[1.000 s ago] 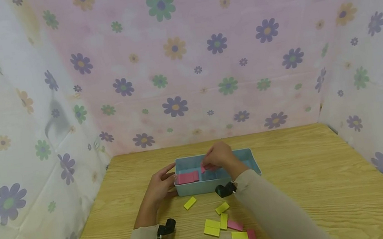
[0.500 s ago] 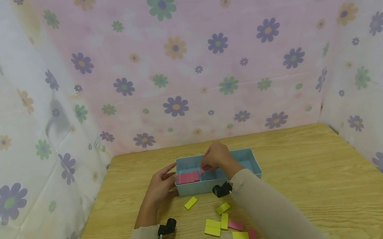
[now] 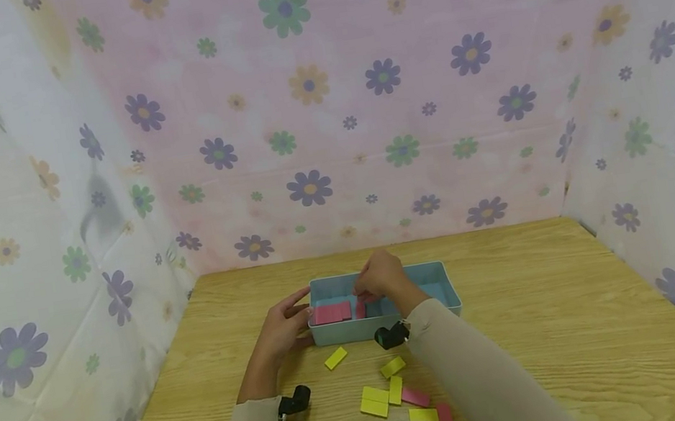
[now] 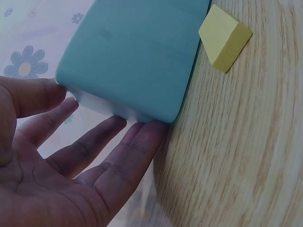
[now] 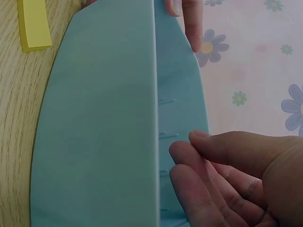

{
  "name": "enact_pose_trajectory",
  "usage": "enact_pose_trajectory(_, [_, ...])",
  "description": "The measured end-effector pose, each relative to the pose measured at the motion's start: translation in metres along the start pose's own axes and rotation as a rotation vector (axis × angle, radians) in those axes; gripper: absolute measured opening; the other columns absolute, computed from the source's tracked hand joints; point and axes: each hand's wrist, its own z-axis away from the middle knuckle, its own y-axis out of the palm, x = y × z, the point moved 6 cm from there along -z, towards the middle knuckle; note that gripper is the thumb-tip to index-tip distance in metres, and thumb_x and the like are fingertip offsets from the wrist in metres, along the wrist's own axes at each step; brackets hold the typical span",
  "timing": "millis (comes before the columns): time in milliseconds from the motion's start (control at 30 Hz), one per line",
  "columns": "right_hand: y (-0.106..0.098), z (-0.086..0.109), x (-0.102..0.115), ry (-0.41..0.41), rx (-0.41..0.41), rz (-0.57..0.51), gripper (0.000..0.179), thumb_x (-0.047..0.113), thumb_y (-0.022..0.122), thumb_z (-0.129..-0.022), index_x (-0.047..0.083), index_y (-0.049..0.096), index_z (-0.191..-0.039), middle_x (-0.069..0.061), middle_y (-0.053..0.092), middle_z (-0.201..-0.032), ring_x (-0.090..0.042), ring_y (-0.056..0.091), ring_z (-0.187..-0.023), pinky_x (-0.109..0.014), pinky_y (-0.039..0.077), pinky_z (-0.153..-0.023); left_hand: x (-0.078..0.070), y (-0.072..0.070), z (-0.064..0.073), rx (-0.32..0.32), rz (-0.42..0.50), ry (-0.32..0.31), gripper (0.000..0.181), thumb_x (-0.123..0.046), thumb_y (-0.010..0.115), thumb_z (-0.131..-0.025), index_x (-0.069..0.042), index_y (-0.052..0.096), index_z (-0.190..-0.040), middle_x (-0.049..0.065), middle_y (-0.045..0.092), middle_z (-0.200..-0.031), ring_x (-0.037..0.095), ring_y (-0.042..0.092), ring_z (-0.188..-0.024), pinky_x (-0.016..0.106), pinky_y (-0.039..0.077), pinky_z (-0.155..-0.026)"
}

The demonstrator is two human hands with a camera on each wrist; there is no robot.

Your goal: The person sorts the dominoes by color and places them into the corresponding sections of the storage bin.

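Observation:
A light-blue plastic box [image 3: 336,333] stands on the wooden table. My left hand [image 3: 283,326] rests at its left end; in the left wrist view the thumb lies at the rim and the extended fingers [image 4: 113,175] touch the end wall. My right hand [image 3: 383,278] is inside the box, fingers bent loosely. In the right wrist view its thumb and fingertips [image 5: 182,182] are close together, with nothing seen between them. Just under those fingertips is a pink block [image 3: 360,309]. A row of pink blocks [image 3: 329,313] lies at the box's left end.
In front of the box lie several yellow blocks [image 3: 374,402], one [image 3: 336,357] of them near the box's front wall. Two pink blocks [image 3: 445,420] lie among them, close to the right forearm. A flowered cloth [image 3: 320,96] encloses the table at the back and sides.
The pink block at my right fingertips has come down lower inside the box, and the fingers no longer visibly pinch it. The right hand shifted slightly left earlier. My left hand stays put.

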Motion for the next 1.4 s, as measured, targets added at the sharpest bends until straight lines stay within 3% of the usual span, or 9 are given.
enact_pose_trajectory(200, [0.0, 0.002, 0.001, -0.001, -0.001, -0.007, 0.007, 0.003, 0.085, -0.081, -0.001, 0.08, -0.082, -0.017, 0.078, -0.078, -0.032, 0.079, -0.078, -0.045, 0.064, -0.074, 0.0, 0.0, 0.0, -0.004, -0.004, 0.003, 0.052, -0.013, 0.057, -0.106, -0.021, 0.047, -0.157, 0.025, 0.053, -0.15, 0.041, 0.065, -0.124, 0.057, 0.06, -0.089])
enact_pose_trajectory(333, [0.001, 0.005, 0.004, -0.001, 0.009, 0.018, 0.013, 0.012, 0.081, -0.088, -0.001, 0.08, -0.087, -0.016, 0.078, -0.087, -0.031, 0.079, -0.08, -0.042, 0.065, -0.074, 0.0, 0.0, 0.0, -0.002, -0.003, 0.009, 0.052, -0.012, 0.057, -0.107, -0.021, 0.047, -0.157, 0.025, 0.052, -0.151, 0.042, 0.064, -0.125, 0.057, 0.06, -0.09])
enact_pose_trajectory(467, [0.006, 0.01, 0.01, -0.02, 0.066, 0.118, 0.039, 0.034, 0.071, -0.098, 0.003, 0.068, -0.074, -0.018, 0.075, -0.099, -0.033, 0.077, -0.086, -0.042, 0.064, -0.075, 0.0, -0.001, 0.0, 0.003, -0.008, 0.007, 0.052, -0.012, 0.056, -0.107, -0.021, 0.046, -0.158, 0.026, 0.052, -0.151, 0.042, 0.064, -0.126, 0.057, 0.06, -0.09])
enact_pose_trajectory(533, [0.011, 0.013, 0.014, -0.026, 0.112, 0.152, 0.045, 0.044, 0.064, -0.101, 0.001, 0.068, -0.086, -0.019, 0.072, -0.111, -0.036, 0.075, -0.096, -0.045, 0.063, -0.078, 0.001, -0.001, 0.001, 0.003, -0.007, 0.001, 0.052, -0.013, 0.056, -0.107, -0.021, 0.046, -0.158, 0.025, 0.053, -0.15, 0.041, 0.065, -0.125, 0.056, 0.06, -0.09])
enact_pose_trajectory(600, [0.018, 0.017, 0.017, -0.017, 0.173, 0.141, 0.058, 0.05, 0.057, -0.104, -0.005, 0.066, -0.119, -0.022, 0.064, -0.131, -0.039, 0.069, -0.112, -0.049, 0.061, -0.088, 0.0, -0.001, 0.001, 0.004, -0.003, 0.0, 0.052, -0.013, 0.056, -0.107, -0.022, 0.047, -0.157, 0.025, 0.053, -0.15, 0.04, 0.065, -0.124, 0.056, 0.06, -0.09])
enact_pose_trajectory(667, [0.024, 0.022, 0.019, -0.016, 0.23, 0.128, 0.072, 0.054, 0.05, -0.106, -0.003, 0.048, -0.15, -0.021, 0.054, -0.148, -0.041, 0.061, -0.127, -0.055, 0.057, -0.098, 0.0, -0.001, 0.001, 0.004, -0.002, -0.002, 0.052, -0.014, 0.057, -0.107, -0.023, 0.048, -0.157, 0.025, 0.053, -0.15, 0.04, 0.065, -0.124, 0.056, 0.06, -0.09])
enact_pose_trajectory(733, [0.029, 0.025, 0.02, -0.009, 0.277, 0.123, 0.08, 0.058, 0.046, -0.106, 0.0, 0.034, -0.159, -0.021, 0.044, -0.158, -0.044, 0.053, -0.137, -0.06, 0.05, -0.106, 0.0, -0.001, 0.001, 0.007, -0.009, 0.009, 0.051, -0.013, 0.056, -0.107, -0.021, 0.048, -0.157, 0.026, 0.053, -0.15, 0.04, 0.066, -0.123, 0.056, 0.06, -0.089])
enact_pose_trajectory(1100, [0.037, 0.022, 0.014, 0.001, 0.28, 0.149, 0.085, 0.064, 0.043, -0.104, 0.004, 0.029, -0.163, -0.019, 0.031, -0.167, -0.046, 0.046, -0.142, -0.065, 0.048, -0.105, 0.001, -0.001, -0.002, 0.014, 0.017, 0.006, 0.052, -0.014, 0.057, -0.107, -0.024, 0.048, -0.156, 0.023, 0.054, -0.15, 0.038, 0.066, -0.123, 0.056, 0.061, -0.089])
enact_pose_trajectory(1400, [0.037, 0.02, 0.012, -0.033, 0.301, 0.101, 0.09, 0.067, 0.045, -0.102, 0.002, 0.028, -0.163, -0.019, 0.027, -0.169, -0.043, 0.033, -0.152, -0.063, 0.037, -0.116, 0.001, -0.001, -0.001, 0.008, 0.011, -0.002, 0.051, -0.014, 0.058, -0.106, -0.023, 0.049, -0.156, 0.024, 0.053, -0.15, 0.04, 0.066, -0.124, 0.056, 0.06, -0.089])
